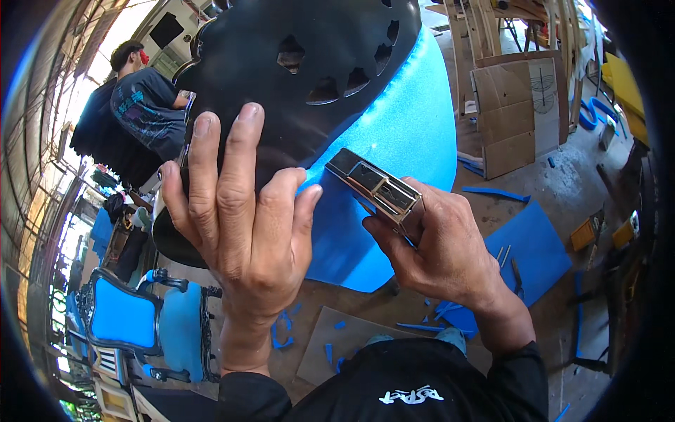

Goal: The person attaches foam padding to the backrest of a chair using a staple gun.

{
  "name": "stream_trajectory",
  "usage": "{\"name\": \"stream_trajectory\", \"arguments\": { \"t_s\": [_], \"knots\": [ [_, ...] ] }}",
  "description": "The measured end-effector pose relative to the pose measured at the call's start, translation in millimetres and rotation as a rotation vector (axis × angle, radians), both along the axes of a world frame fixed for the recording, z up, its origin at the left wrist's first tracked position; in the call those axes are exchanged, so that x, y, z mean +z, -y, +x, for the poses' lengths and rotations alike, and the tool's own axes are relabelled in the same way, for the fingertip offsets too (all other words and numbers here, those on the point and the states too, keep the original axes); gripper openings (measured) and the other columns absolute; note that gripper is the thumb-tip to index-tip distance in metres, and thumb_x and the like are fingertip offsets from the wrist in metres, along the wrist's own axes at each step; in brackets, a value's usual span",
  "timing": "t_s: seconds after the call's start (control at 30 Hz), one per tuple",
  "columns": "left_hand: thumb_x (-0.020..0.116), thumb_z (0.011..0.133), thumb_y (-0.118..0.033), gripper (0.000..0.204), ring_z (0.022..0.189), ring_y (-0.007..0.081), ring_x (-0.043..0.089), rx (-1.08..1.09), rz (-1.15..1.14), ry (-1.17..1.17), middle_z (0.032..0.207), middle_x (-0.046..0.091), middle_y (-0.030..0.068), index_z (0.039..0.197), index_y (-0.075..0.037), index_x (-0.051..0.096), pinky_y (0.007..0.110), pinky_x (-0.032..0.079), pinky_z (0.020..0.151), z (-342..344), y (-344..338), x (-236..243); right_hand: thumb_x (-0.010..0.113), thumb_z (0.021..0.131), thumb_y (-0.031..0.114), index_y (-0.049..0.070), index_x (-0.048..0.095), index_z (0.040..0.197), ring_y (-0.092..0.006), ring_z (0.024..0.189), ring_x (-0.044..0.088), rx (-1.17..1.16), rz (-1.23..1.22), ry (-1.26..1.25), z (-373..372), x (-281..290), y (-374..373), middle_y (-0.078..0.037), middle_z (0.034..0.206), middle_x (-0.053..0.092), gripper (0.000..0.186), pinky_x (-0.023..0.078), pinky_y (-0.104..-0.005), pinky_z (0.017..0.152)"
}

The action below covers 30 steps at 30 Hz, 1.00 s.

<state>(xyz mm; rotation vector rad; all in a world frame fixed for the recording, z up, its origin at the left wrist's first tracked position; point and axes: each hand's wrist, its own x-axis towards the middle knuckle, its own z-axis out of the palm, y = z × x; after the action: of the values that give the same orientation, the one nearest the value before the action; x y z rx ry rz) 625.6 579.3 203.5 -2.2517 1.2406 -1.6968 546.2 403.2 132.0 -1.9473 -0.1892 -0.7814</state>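
A glossy black, curved panel with cut-out shapes [330, 42] fills the upper middle, with blue foam [415, 105] along its right side. My left hand [242, 239] lies with fingers spread over the black panel, its index fingertip and thumb near the seam where black meets blue. My right hand [443, 253] grips a metal staple gun [376, 186], whose nose points up-left at that seam, close to my left index finger. The gun hides the part of the seam beneath it.
A person [144, 112] in a dark T-shirt stands upper left. A blue upholstered chair [123, 313] lies lower left. Cardboard [505, 119] and wooden frames stand upper right. A blue foam sheet [534, 239], tools and offcuts [496, 190] are scattered on the floor.
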Motion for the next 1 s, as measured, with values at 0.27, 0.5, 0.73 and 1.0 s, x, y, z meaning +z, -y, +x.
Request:
{"name": "stream_trajectory", "arguments": {
  "t_s": [0.27, 0.5, 0.73, 1.0],
  "knots": [
    [0.079, 0.088, -0.029, 0.013, 0.15, 0.0355, 0.04, -0.024, -0.005, 0.038, 0.151, 0.058, 0.0111, 0.091, -0.017, 0.074, 0.057, 0.027, 0.122, 1, 3, -2, 0.077, 0.086, 0.007, -0.001, 0.058, 0.093, -0.0359, 0.069, 0.068, -0.01, 0.011, 0.021, 1, -3, -2, -0.019, 0.079, 0.064, 0.022, 0.051, -0.0441, 0.06],
    [0.079, 0.088, -0.027, 0.01, 0.149, 0.035, 0.04, -0.006, -0.007, 0.044, 0.15, 0.058, 0.0076, 0.086, -0.017, 0.075, 0.056, 0.027, 0.122, -2, 6, -2, 0.076, 0.085, 0.006, 0.0, 0.057, 0.093, -0.036, 0.071, 0.067, 0.008, 0.022, -0.004, -3, -2, -3, -0.018, 0.079, 0.063, 0.022, 0.051, -0.0445, 0.062],
    [0.078, 0.088, -0.025, 0.009, 0.148, 0.0345, 0.04, -0.005, -0.022, 0.061, 0.148, 0.06, 0.0071, 0.085, -0.017, 0.076, 0.056, 0.028, 0.12, 1, 7, -4, 0.079, 0.086, 0.005, 0.0, 0.068, 0.103, -0.0215, 0.056, 0.058, -0.011, -0.03, 0.039, -3, -4, -6, -0.011, 0.075, 0.06, 0.021, 0.045, -0.0361, 0.054],
    [0.076, 0.089, -0.028, 0.012, 0.148, 0.034, 0.04, -0.005, -0.024, 0.076, 0.148, 0.061, 0.007, 0.084, -0.017, 0.076, 0.057, 0.029, 0.12, 4, 7, -5, 0.079, 0.086, 0.005, 0.0, 0.068, 0.103, -0.0186, 0.053, 0.055, -0.045, -0.016, 0.025, -3, -3, -9, -0.009, 0.07, 0.058, 0.021, 0.042, -0.0351, 0.052]
  ]
}}
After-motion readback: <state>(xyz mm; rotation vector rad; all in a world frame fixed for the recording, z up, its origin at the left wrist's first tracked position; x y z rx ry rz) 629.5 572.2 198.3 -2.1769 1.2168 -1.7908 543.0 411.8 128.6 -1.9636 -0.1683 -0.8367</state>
